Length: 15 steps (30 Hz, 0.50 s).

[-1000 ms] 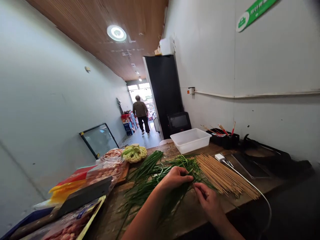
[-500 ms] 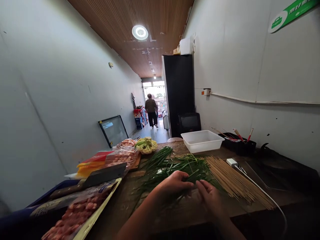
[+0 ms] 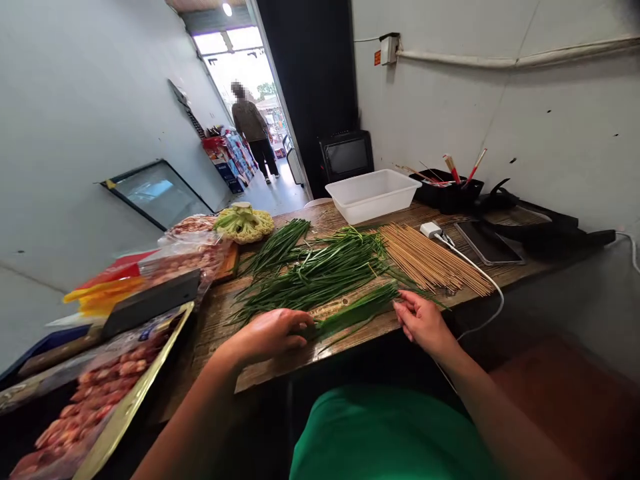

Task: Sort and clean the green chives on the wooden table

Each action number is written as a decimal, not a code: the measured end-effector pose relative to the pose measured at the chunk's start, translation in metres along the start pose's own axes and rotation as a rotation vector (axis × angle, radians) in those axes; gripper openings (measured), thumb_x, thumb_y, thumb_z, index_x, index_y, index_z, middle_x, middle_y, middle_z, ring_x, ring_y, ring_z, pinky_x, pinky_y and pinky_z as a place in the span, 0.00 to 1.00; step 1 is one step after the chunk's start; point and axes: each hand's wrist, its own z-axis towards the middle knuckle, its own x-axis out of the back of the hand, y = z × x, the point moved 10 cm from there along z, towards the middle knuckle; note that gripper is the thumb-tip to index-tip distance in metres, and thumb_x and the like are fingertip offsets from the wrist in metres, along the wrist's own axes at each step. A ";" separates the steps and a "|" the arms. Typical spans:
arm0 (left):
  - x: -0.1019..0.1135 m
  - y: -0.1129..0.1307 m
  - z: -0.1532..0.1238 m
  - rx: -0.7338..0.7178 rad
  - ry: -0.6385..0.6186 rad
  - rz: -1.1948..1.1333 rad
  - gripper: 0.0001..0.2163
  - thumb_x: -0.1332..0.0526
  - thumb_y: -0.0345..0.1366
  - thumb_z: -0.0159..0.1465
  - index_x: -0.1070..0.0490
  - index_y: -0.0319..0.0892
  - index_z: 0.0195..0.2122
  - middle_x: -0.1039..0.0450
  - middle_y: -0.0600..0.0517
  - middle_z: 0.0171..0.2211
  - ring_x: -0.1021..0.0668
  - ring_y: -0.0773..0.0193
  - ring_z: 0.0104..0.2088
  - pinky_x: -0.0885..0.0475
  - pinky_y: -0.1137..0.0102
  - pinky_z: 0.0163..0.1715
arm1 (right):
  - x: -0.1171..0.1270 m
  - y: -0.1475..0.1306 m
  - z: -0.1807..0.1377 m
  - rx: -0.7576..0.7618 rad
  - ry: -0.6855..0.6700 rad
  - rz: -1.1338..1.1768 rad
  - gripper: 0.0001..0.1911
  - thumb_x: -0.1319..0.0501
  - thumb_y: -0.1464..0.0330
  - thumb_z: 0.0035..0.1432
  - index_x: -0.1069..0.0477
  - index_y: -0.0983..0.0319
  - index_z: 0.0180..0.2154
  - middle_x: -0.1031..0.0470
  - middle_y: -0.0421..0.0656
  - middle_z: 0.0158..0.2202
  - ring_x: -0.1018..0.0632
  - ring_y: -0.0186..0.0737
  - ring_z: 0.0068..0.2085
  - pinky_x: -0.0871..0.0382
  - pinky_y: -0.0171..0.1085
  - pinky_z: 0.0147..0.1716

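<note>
A small bunch of chives lies along the table's front edge between my hands. My left hand is at its left end, palm down, with fingers loosely curved and the thumb apart from them. At the other end my right hand pinches with thumb and fingertips; a thin stick, apparently a bamboo skewer, trails below it, mostly hidden by the hand. A larger spread of chives lies just behind, and loose bamboo skewers are fanned out to the right.
Farther back on the wooden table stand a white plastic tub, a black holder and a cauliflower. A phone and a cabled charger lie right. At left, a cleaver rests by packaged meat. A person stands near the doorway.
My view has tilted down and turned right. My hands, close together over the chives before, are now apart at the two ends of a small bunch near the front edge.
</note>
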 end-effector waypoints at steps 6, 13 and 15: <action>0.047 0.056 0.047 -0.059 0.342 0.191 0.11 0.46 0.36 0.62 0.23 0.45 0.37 0.24 0.50 0.35 0.25 0.62 0.38 0.35 0.71 0.40 | 0.008 -0.021 -0.008 0.205 0.135 -0.732 0.16 0.50 0.66 0.59 0.29 0.65 0.44 0.23 0.48 0.28 0.23 0.41 0.29 0.37 0.35 0.26; 0.033 0.085 0.132 -0.092 0.504 0.199 0.10 0.39 0.37 0.59 0.24 0.43 0.40 0.27 0.46 0.37 0.28 0.55 0.44 0.40 0.61 0.47 | 0.018 -0.019 -0.010 0.273 0.248 -0.712 0.21 0.51 0.65 0.61 0.35 0.67 0.53 0.25 0.43 0.23 0.25 0.39 0.25 0.36 0.35 0.26; 0.028 0.079 0.138 -0.084 0.505 0.160 0.09 0.39 0.37 0.59 0.24 0.43 0.39 0.27 0.46 0.37 0.28 0.55 0.44 0.40 0.61 0.47 | 0.019 -0.023 -0.012 0.313 0.266 -0.716 0.22 0.51 0.65 0.61 0.36 0.65 0.55 0.23 0.44 0.26 0.24 0.38 0.26 0.35 0.34 0.26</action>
